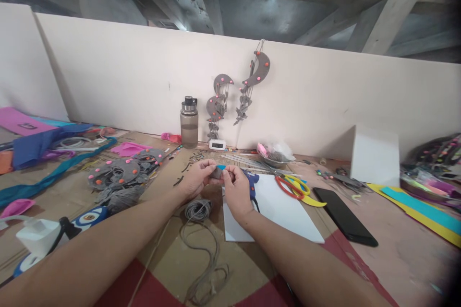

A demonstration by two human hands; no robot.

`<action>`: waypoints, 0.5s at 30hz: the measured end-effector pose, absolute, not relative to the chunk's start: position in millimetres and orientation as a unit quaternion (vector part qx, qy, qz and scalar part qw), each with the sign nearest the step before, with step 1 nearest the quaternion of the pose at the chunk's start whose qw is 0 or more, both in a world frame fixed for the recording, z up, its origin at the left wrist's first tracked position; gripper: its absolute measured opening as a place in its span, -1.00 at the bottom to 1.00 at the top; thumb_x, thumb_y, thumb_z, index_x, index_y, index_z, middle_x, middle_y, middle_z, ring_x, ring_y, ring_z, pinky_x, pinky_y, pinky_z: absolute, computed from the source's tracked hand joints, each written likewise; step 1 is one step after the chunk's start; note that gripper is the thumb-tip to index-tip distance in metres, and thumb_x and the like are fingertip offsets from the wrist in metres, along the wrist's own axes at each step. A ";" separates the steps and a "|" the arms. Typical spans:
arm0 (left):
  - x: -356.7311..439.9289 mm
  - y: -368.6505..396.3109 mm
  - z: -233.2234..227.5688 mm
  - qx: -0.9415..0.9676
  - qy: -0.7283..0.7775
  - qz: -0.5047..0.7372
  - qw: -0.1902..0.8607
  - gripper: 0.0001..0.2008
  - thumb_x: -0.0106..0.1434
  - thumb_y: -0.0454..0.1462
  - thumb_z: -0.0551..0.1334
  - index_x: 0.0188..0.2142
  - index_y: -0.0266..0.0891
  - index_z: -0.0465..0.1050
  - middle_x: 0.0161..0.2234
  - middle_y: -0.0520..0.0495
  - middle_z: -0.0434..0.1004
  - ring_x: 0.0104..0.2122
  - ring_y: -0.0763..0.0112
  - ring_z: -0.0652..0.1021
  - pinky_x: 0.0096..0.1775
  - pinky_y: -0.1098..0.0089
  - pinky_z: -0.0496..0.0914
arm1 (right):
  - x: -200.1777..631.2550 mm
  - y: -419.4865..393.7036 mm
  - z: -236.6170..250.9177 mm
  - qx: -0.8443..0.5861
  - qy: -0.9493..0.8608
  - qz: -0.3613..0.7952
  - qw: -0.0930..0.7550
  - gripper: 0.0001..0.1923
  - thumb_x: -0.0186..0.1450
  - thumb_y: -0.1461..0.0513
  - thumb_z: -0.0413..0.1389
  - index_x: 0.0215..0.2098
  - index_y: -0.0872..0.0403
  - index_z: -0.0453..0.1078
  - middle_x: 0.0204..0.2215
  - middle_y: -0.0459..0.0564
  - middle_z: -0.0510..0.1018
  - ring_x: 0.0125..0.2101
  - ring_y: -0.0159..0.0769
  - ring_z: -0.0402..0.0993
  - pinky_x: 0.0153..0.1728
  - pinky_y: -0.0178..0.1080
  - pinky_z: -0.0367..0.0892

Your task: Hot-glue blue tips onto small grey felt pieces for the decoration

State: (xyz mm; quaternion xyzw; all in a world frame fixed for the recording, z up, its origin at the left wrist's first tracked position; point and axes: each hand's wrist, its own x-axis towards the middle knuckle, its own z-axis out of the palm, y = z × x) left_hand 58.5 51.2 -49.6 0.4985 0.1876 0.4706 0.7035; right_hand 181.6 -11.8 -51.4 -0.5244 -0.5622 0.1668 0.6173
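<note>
Both my hands meet above the middle of the table around a small grey piece with a blue patch (220, 168), which looks like felt. My left hand (196, 180) pinches its left side; my right hand (237, 189) grips the right side between thumb and fingers. Most of the piece is hidden by the fingers. Below my hands lies a coil of grey cord (198, 209), its loose loops trailing toward the near edge. Under my right forearm is a white sheet (284, 216), and a blue glue gun (253, 180) shows partly behind my right hand.
Scissors with red and yellow handles (290, 187) lie on the sheet, beside a black phone (345, 216). Grey crescents with pink and orange dots (118, 172) sit left. A water bottle (189, 124) and small clock (217, 145) stand near the white partition (144, 76). A power strip (88, 218) is lower left.
</note>
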 end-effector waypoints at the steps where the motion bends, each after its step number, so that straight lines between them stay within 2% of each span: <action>1: 58.6 51.8 -50.2 0.497 0.187 0.471 0.704 -0.65 -0.04 -0.20 0.45 -0.38 -0.30 0.35 -0.45 -0.02 0.52 -0.45 0.40 0.54 -0.41 0.36 0.51 | 181.8 -11.6 -51.7 -0.526 -0.562 0.165 0.616 -0.80 0.26 0.12 -0.01 -0.36 0.07 0.35 -0.46 -0.09 0.44 -0.43 -0.33 0.31 -0.32 -0.27 0.24; 7: 59.1 52.7 -50.9 0.492 0.186 0.476 0.705 -0.66 -0.05 -0.21 0.46 -0.39 -0.29 0.35 -0.47 0.00 0.51 -0.47 0.44 0.53 -0.45 0.42 0.48 | 182.4 -11.4 -51.9 -0.535 -0.563 0.157 0.611 -0.80 0.26 0.12 -0.01 -0.37 0.07 0.35 -0.45 -0.07 0.44 -0.40 -0.30 0.31 -0.29 -0.24 0.24; 15: 58.4 47.5 -46.0 0.499 0.198 0.478 0.695 -0.65 -0.06 -0.19 0.46 -0.40 -0.30 0.36 -0.47 -0.04 0.53 -0.46 0.38 0.55 -0.39 0.32 0.51 | 179.7 -14.6 -49.3 -0.529 -0.554 0.182 0.616 -0.80 0.26 0.12 -0.01 -0.36 0.06 0.34 -0.46 -0.09 0.43 -0.42 -0.32 0.32 -0.30 -0.26 0.26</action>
